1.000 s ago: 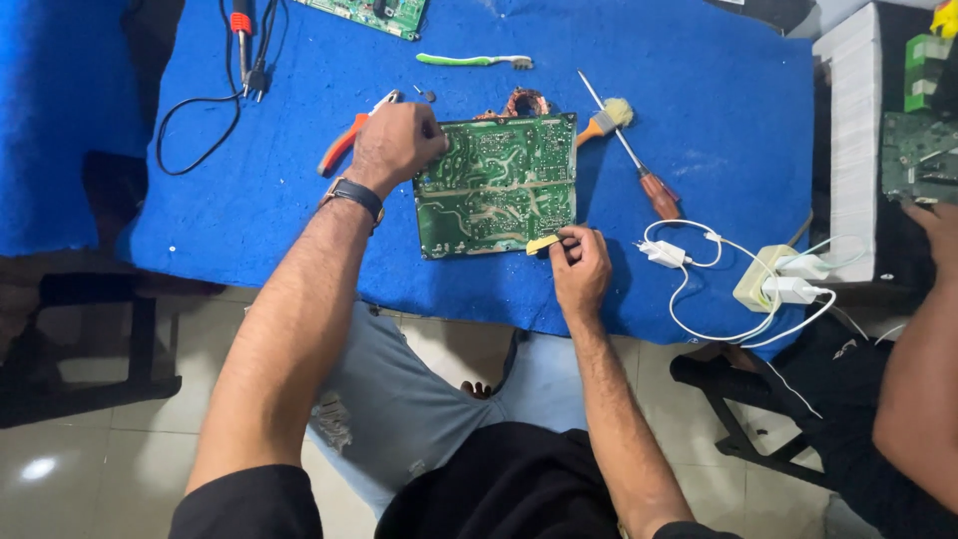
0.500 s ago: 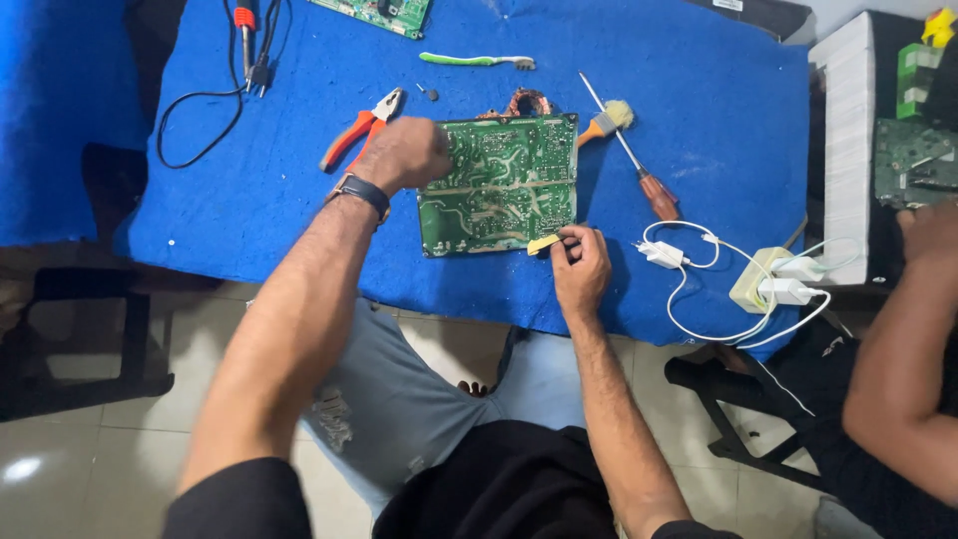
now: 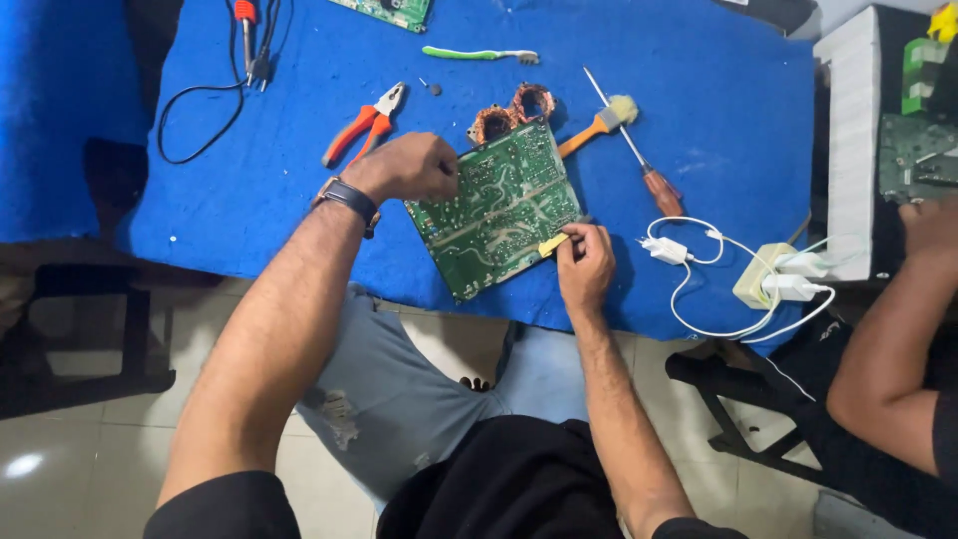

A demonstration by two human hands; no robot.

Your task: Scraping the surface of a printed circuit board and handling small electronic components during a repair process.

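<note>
Head view | our left hand (image 3: 407,167) gripped the green circuit board (image 3: 497,210) edge, fingers curled | right hand (image 3: 586,262) fingers pinched a small yellow tool (image 3: 552,245) against it | blue counter (image 3: 718,110)

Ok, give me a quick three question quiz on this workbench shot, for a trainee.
1. True or false: the left hand rests on the green circuit board.
2. What does the right hand pinch at the board's edge: A a small yellow tool, B the pliers, C the screwdriver?
3. What colour is the cloth covering the table?

Key: 1 true; 2 A; 3 blue.
</note>
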